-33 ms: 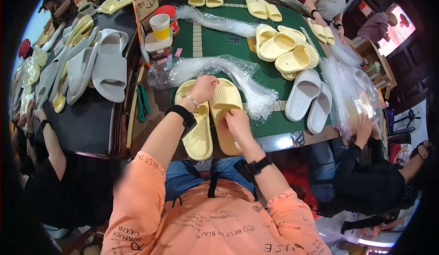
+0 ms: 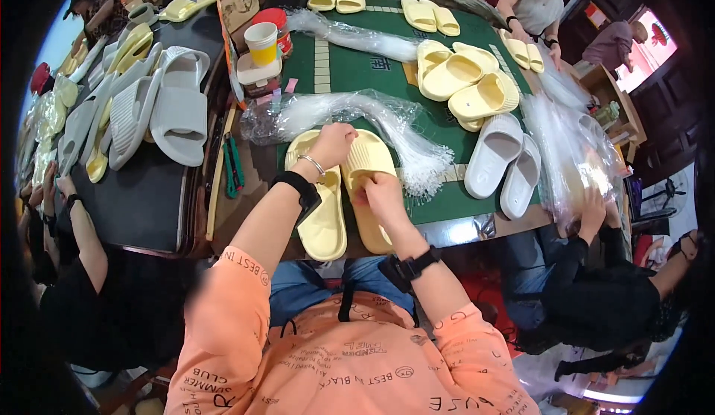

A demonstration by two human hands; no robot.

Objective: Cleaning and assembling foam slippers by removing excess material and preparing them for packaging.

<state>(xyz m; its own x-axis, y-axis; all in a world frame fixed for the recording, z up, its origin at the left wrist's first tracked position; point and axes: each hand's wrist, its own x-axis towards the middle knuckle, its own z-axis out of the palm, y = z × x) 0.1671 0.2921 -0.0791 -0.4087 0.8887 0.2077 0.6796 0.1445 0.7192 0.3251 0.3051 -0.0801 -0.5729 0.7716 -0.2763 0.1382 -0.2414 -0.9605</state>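
Yellow slippers (image 2: 322, 225): on clear strand bundle's (image 2: 298, 113) near side | left hand (image 2: 333, 147): curled beside bundle, unmoved; contents unclear | right hand (image 2: 383, 203): fingers bunched left of bundle's white ends, wrist shifted slightly leftward; hold cannot be told

The green-topped table (image 2: 342, 72) bears yellow slippers (image 2: 322, 225), grey slippers (image 2: 494, 156) and bundled clear plastic strands (image 2: 406, 136).

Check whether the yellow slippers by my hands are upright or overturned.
Upright: the yellow slippers show straps and insoles facing up.
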